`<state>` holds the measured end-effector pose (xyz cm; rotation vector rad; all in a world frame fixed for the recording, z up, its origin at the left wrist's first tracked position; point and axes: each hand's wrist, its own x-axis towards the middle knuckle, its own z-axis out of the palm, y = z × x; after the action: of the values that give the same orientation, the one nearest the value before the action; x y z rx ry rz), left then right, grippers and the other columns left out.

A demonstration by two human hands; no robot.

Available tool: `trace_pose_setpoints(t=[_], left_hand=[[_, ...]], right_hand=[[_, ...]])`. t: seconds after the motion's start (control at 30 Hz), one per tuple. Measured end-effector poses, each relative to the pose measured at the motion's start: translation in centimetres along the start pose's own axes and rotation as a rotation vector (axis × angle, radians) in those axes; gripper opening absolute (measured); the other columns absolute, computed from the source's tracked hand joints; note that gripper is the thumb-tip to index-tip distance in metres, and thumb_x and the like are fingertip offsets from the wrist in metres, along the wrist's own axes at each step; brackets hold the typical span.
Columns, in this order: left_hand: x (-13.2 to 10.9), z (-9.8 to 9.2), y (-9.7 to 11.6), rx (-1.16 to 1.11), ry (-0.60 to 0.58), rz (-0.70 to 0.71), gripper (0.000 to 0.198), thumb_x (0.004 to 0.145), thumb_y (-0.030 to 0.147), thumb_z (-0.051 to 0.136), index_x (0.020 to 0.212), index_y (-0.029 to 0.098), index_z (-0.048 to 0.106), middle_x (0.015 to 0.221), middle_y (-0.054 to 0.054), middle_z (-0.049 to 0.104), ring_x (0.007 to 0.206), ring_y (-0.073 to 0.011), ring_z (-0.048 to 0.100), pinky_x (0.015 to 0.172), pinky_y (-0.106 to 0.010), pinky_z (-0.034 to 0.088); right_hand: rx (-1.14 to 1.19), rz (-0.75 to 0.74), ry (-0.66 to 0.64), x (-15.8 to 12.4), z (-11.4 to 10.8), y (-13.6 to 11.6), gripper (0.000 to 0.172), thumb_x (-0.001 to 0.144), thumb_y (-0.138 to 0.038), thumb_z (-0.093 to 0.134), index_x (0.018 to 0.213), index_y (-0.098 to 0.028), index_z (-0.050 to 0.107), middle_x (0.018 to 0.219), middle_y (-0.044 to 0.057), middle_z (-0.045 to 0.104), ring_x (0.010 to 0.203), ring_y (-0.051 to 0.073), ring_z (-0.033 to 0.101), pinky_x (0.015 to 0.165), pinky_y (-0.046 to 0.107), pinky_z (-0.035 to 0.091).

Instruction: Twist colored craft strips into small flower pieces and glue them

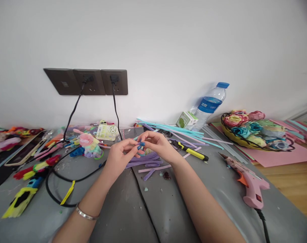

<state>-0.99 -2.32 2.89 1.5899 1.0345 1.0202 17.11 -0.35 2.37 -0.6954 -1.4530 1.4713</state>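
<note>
My left hand and my right hand meet above the middle of the grey table, fingertips pinched together. Some small purple and teal thing sits between the blue-nailed fingers; it is mostly hidden, and I cannot tell its kind. Under and behind my hands lies a bundle of purple pipe cleaners. Turquoise pipe cleaners stretch out behind my right hand. Close to my right wrist is a yellow and black utility knife. A pastel pipe-cleaner figure stands left of my left hand.
A pink glue gun lies at the right, its cord running forward. Black cables loop at the left, plugged into wall sockets. Behind stand a water bottle and a small box. At the right, a basket holds fabric-like flowers.
</note>
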Motion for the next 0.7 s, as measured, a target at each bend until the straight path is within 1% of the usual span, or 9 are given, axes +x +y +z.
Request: trace_pose_setpoints(t=[0.1,0.2,0.33,0.4,0.5,0.6,0.7], left_hand=[[0.0,0.0,0.1,0.043,-0.017,0.053,0.015,0.085,0.031,0.061,0.084,0.016,0.067,0.074,-0.006,0.078,0.061,-0.0175,0.072,0.064,-0.029,0.060],[0.0,0.1,0.3,0.070,-0.004,0.101,0.015,0.085,0.030,0.060,0.083,0.017,0.066,0.073,-0.005,0.078,0.060,-0.0166,0.071,0.062,-0.027,0.059],[0.0,0.2,0.3,0.153,0.005,0.164,0.014,0.086,0.028,0.058,0.081,0.018,0.066,0.073,-0.003,0.077,0.061,-0.0152,0.070,0.060,-0.024,0.056],[-0.1,0.2,0.2,0.221,-0.004,0.206,0.014,0.087,0.026,0.058,0.081,0.018,0.067,0.071,-0.002,0.076,0.062,-0.0146,0.069,0.061,-0.022,0.054],[-0.2,0.2,0.2,0.296,-0.026,0.282,0.013,0.087,0.023,0.057,0.083,0.019,0.069,0.068,0.000,0.074,0.062,-0.0138,0.068,0.063,-0.022,0.051],[-0.5,0.2,0.3,0.327,-0.060,0.345,0.014,0.087,0.021,0.056,0.082,0.020,0.069,0.069,0.000,0.073,0.063,-0.0134,0.066,0.065,-0.022,0.050],[-0.7,0.2,0.4,0.375,-0.077,0.384,0.016,0.088,0.022,0.055,0.081,0.021,0.070,0.074,-0.001,0.073,0.067,-0.0142,0.066,0.067,-0.023,0.049]], right_hand=[[0.035,0.022,-0.037,-0.1,-0.3,0.0,0.020,0.081,-0.034,0.075,0.083,-0.017,0.065,0.090,0.003,0.063,0.073,0.013,0.056,0.067,0.027,0.048],[0.071,0.037,-0.049,-0.1,-0.5,0.3,0.018,0.081,-0.033,0.075,0.084,-0.017,0.067,0.089,0.003,0.064,0.075,0.013,0.057,0.069,0.026,0.048],[0.195,0.131,-0.073,-0.3,-0.6,0.4,0.019,0.079,-0.033,0.077,0.084,-0.017,0.067,0.090,0.003,0.065,0.077,0.014,0.059,0.071,0.026,0.049],[0.304,0.187,-0.128,-0.4,-0.7,0.4,0.020,0.078,-0.031,0.078,0.085,-0.017,0.066,0.090,0.003,0.066,0.079,0.014,0.061,0.073,0.027,0.049],[0.437,0.257,-0.244,-0.5,-0.9,0.3,0.019,0.078,-0.026,0.080,0.083,-0.017,0.064,0.088,0.002,0.066,0.078,0.014,0.063,0.075,0.027,0.048],[0.518,0.296,-0.334,-0.6,-1.2,0.3,0.019,0.077,-0.022,0.080,0.080,-0.016,0.062,0.089,0.001,0.065,0.075,0.012,0.063,0.072,0.027,0.047],[0.560,0.317,-0.379,-0.7,-1.4,0.5,0.022,0.075,-0.021,0.081,0.079,-0.016,0.060,0.091,0.001,0.064,0.074,0.011,0.061,0.072,0.026,0.046]])
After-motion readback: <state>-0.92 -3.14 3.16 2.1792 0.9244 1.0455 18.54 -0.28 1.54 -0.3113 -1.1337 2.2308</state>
